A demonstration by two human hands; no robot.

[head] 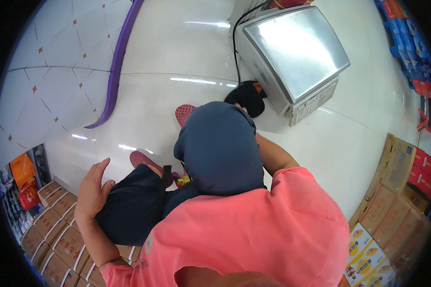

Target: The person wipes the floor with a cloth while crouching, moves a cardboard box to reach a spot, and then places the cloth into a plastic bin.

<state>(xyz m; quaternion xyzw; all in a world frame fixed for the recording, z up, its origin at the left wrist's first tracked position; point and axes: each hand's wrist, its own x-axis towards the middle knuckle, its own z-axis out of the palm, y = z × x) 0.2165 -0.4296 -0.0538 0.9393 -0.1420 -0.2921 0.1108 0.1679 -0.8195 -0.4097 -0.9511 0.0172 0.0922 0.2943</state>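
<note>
My left hand (92,190) hovers beside my left thigh, in dark shorts (129,211), its thumb apart from the fingers and nothing in it. My right arm (275,153) reaches down past my bent right knee (219,147), which covers most of my right hand (240,106). Only a bit of its fingers shows, at the edge of a black object (249,98) with an orange part; whether they grip it is hidden. Against that object stands a weighing scale (298,50) with a shiny metal platter and a keypad panel (314,102). A black cable (234,43) runs down from behind the scale.
A white patterned surface (63,71) with a curved purple edge (111,86) is at the left. Strapped cardboard cartons (57,229) are stacked at lower left. More cartons (377,211) and blue packages (406,43) line the right. Glossy pale floor tiles (165,46) lie between.
</note>
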